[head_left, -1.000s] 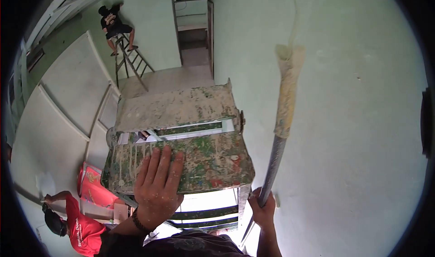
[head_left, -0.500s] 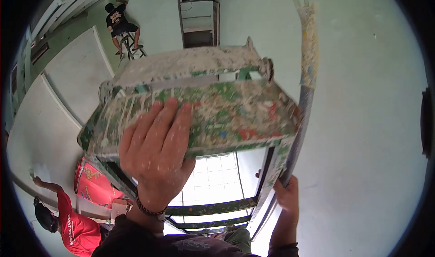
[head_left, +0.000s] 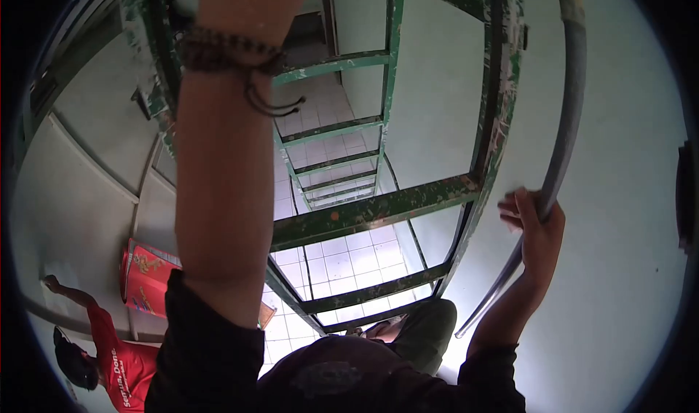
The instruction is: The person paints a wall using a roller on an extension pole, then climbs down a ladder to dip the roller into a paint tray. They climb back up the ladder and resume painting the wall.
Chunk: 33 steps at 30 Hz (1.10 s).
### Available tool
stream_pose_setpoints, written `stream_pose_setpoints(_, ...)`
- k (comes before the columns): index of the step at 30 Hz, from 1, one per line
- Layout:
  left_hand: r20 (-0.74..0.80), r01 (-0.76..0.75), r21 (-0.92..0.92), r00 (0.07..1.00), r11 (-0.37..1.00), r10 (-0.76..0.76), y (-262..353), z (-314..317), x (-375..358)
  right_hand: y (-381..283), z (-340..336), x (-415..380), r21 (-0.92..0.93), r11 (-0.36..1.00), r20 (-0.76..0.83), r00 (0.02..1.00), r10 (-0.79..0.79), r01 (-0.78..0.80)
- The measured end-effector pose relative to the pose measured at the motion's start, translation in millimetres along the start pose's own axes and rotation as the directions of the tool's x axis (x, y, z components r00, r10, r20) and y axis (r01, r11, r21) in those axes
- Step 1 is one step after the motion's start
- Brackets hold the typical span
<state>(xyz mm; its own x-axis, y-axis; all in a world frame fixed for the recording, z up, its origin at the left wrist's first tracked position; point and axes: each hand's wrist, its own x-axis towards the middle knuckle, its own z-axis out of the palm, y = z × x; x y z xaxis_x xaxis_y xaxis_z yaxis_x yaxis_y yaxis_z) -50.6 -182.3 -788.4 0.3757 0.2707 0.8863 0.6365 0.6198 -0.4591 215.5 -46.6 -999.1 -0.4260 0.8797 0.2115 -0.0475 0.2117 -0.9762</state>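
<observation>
In the head view, my left hand (head_left: 255, 1) reaches to the top edge, and its fingers are out of frame. A dark braided bracelet (head_left: 226, 52) circles that wrist. Close by stands a green, paint-spattered stepladder (head_left: 364, 213), its rungs running down the middle of the view. My right hand (head_left: 539, 234) is wrapped round a long grey pole (head_left: 568, 114) to the right of the ladder, with some fingers sticking out to the left. The pole slants down towards the floor, and its upper end is cut off by the frame.
At lower left, a co-worker in a red shirt (head_left: 127, 373) holds one hand against the pale wall panel (head_left: 54, 216). A red container (head_left: 149, 278) stands near the panel. White floor tiles (head_left: 342, 256) show between the rungs. A pale green wall (head_left: 619, 267) rises on the right.
My left hand has gone from lying on the ladder's top to the upper frame edge. The ladder's top has left view. My right hand and the pole appear farther right and higher.
</observation>
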Motion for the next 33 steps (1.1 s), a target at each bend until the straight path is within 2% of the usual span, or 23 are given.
stream_pose_setpoints(2, -0.047, -0.023, -0.046, 0.999, 0.999, 0.021, 0.6, -4.8, 3.9, 6.6, -13.3, -24.0, -0.06, 0.998, -0.068, 0.998, 0.018, -0.022)
stream_pose_setpoints(4, 0.22, 0.19, 0.028, 0.957, 0.981, -0.191, 6.2, -12.8, 14.9, 4.1, -27.3, -46.2, -0.065, 0.998, -0.141, 0.99, -0.014, 0.005)
stream_pose_setpoints(6, 0.01, 0.122, 0.096, 0.992, 0.988, -0.123, 2.6, -2.0, 9.7, 1.3, -35.8, -66.4, -0.087, 0.996, -0.203, 0.978, -0.04, 0.022)
stream_pose_setpoints(10, 0.04, 0.189, -0.127, 0.982, 0.974, -0.185, -2.6, -1.4, 10.5, -1.8, -41.9, -87.1, -0.172, 0.985, -0.272, 0.962, -0.03, -0.018)
stream_pose_setpoints(13, -0.005, 0.243, -0.126, 0.969, 0.962, -0.246, 2.8, 5.6, 8.3, -2.9, -31.7, -85.5, -0.149, 0.989, -0.229, 0.973, -0.042, 0.007)
stream_pose_setpoints(15, 0.167, 0.259, 0.047, 0.95, 0.965, -0.263, 14.0, -0.9, 5.8, -2.4, -26.3, -78.1, -0.113, 0.993, -0.195, 0.98, -0.04, 0.018)
stream_pose_setpoints(17, 0.213, 0.299, -0.069, 0.936, 0.952, -0.279, 21.9, -12.9, 0.6, 1.1, -19.3, -68.1, -0.044, 0.999, -0.145, 0.989, -0.005, -0.001)
stream_pose_setpoints(18, 0.182, 0.286, -0.103, 0.947, 0.953, -0.264, 22.5, -12.3, -2.7, 0.6, -15.2, -62.9, 0.06, 0.998, -0.151, 0.988, 0.036, -0.027)
stream_pose_setpoints(20, 0.147, 0.287, -0.084, 0.951, 0.954, -0.273, 25.3, -15.6, -8.9, 1.5, -7.7, -50.1, 0.014, 1.0, -0.15, 0.989, 0.018, -0.016)
stream_pose_setpoints(21, 0.185, 0.294, -0.107, 0.944, 0.95, -0.272, 28.7, -24.4, -13.6, -10.3, 0.7, -51.1, -0.029, 0.999, -0.113, 0.993, -0.019, 0.016)
stream_pose_setpoints(22, 0.021, 0.319, -0.265, 0.946, 0.91, -0.325, 37.0, -27.8, -28.5, -25.1, 7.0, -54.5, -0.077, 0.996, -0.072, 0.996, -0.059, 0.054)
stream_pose_setpoints(23, 0.126, 0.298, -0.249, 0.953, 0.922, -0.274, 48.0, -41.5, -40.5, -28.9, 6.7, -52.1, -0.06, 0.996, -0.026, 0.997, -0.067, 0.065)
stream_pose_setpoints(24, 0.306, 0.277, -0.15, 0.926, 0.949, -0.222, 61.1, -71.3, -59.7, -30.9, 7.5, -50.2, -0.037, 0.997, 0.002, 0.997, -0.072, 0.072)
stream_pose_setpoints(25, 0.458, 0.48, -0.347, 0.837, 0.806, -0.301, 93.2, -76.2, -96.7, -35.8, 10.1, -53.6, -0.025, 0.996, 0.024, 0.996, -0.084, 0.084)
stream_pose_setpoints(26, 0.694, 0.733, -0.44, 0.644, 0.519, -0.321, 124.1, -83.9, -138.6, -36.9, 9.3, -51.1, -0.018, 0.996, 0.031, 0.996, -0.087, 0.088)
stream_pose_setpoints(27, 0.664, 0.754, -0.291, 0.602, 0.589, -0.443, 155.6, -85.1, -173.7, -33.9, 3.7, -39.8, 0.021, 0.994, 0.087, 0.99, -0.11, 0.108)
stream_pose_setpoints(28, 0.99, 0.834, -0.128, 0.14, 0.537, 0.019, 116.7, -111.4, -130.3, -36.0, 5.5, -33.2, 0.074, 0.989, 0.108, 0.985, -0.134, 0.126)
stream_pose_setpoints(29, 0.853, 0.752, -0.202, 0.45, 0.628, -0.264, 133.8, -105.6, -152.8, -35.7, 7.3, -27.3, 0.075, 0.991, 0.12, 0.985, -0.123, 0.115)
stream_pose_setpoints(31, 0.84, 0.743, -0.228, 0.477, 0.629, -0.258, 134.9, -101.9, -154.7, -33.9, 7.6, -19.6, 0.056, 0.994, 0.136, 0.986, -0.101, 0.094)
stream_pose_setpoints(33, 0.766, 0.703, -0.283, 0.575, 0.653, -0.287, 141.8, -97.1, -156.9, -30.3, 7.1, -9.2, 0.143, 0.988, 0.203, 0.975, -0.09, 0.061)
